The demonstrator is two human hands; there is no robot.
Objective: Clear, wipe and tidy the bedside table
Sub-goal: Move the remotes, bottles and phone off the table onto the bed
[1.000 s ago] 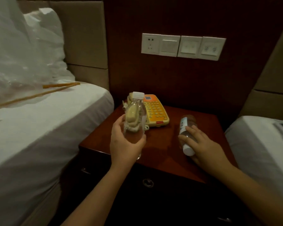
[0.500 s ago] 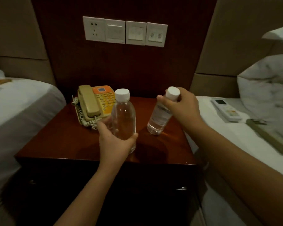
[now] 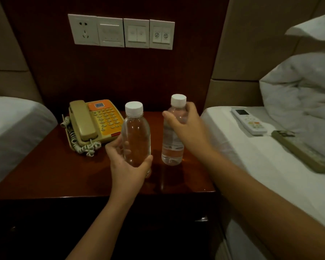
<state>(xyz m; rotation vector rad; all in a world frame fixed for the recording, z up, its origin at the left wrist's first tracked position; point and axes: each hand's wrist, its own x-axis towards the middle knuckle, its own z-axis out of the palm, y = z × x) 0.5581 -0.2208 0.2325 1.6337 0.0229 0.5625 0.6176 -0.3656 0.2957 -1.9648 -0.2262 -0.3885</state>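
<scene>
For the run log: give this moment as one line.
left hand: holds wide bottle | right hand: holds slim bottle | both upright, capped | phone on table

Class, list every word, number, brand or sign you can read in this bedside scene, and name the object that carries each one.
No text reads clearly enough to quote.
Telephone: keypad marks and red strip, blurred.
Labelled bottle in the right hand: print too small.
Switch plate: two round symbols, unclear.
Remote control on the bed: button marks too small.
Bottle in the left hand: no label shows.
</scene>
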